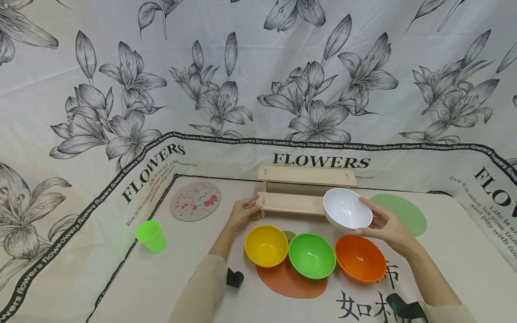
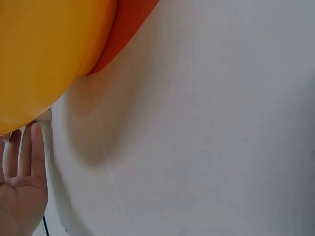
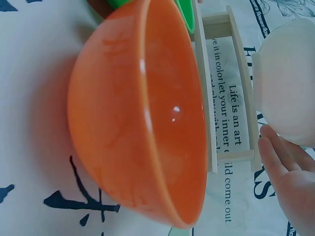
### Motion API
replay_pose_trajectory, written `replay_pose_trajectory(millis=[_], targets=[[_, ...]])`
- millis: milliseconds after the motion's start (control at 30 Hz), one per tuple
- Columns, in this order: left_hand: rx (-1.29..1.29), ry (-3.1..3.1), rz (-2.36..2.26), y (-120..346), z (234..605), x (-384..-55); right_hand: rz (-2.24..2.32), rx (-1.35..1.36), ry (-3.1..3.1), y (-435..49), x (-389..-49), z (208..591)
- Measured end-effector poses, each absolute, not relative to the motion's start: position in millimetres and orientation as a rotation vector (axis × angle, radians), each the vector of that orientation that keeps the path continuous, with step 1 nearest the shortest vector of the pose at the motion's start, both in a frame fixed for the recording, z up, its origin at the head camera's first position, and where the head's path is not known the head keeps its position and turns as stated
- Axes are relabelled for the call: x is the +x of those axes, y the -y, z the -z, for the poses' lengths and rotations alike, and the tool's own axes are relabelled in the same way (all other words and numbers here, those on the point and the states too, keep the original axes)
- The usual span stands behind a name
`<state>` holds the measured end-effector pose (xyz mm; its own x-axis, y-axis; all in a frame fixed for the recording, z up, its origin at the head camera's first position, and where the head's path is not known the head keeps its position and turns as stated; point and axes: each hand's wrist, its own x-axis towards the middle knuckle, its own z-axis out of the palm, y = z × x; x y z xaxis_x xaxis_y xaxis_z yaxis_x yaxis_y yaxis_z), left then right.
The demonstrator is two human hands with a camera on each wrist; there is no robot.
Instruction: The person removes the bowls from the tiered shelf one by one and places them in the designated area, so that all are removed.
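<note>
My right hand (image 1: 383,225) holds a white bowl (image 1: 345,208) by its right side, in front of the right end of the lower shelf. The bowl tilts toward me; its outside (image 3: 288,81) shows in the right wrist view. My left hand (image 1: 243,212) grips the left end of a two-tier wooden rack (image 1: 292,203). In the left wrist view a yellow bowl hides part of that hand (image 2: 24,189). A yellow bowl (image 1: 266,246), a green bowl (image 1: 312,256) and an orange bowl (image 1: 361,259) stand in a row before the rack.
A green cup (image 1: 151,236) sits at the left, below a round bunny mat (image 1: 195,201). Behind the right hand lies a green oval print (image 1: 400,214). A flower-printed cloth (image 1: 258,89) rises behind the rack.
</note>
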<state>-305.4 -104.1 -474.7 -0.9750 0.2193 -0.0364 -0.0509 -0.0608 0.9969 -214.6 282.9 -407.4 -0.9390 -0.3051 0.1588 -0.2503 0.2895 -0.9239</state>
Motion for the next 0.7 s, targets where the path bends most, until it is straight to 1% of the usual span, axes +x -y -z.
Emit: replay_pose_trajectory(millis=[300, 400, 600, 700], targets=[[0.196, -2.018, -2.158, 104.4, 475.0, -305.2, 1.732, -0.488, -2.513, -294.0, -198.1, 414.7], [0.192, -2.021, -2.154, 104.2, 475.7, -305.4, 1.784, -0.499, -2.473, -298.9, -192.8, 417.5], [0.159, -2.038, -2.182, 103.2, 494.1, -316.9, 1.894, -0.526, -2.378, -311.4, -184.2, 426.3], [0.163, -2.023, -2.178, 103.8, 488.1, -314.4, 1.919, -0.519, -2.360, -318.6, -180.3, 430.9]])
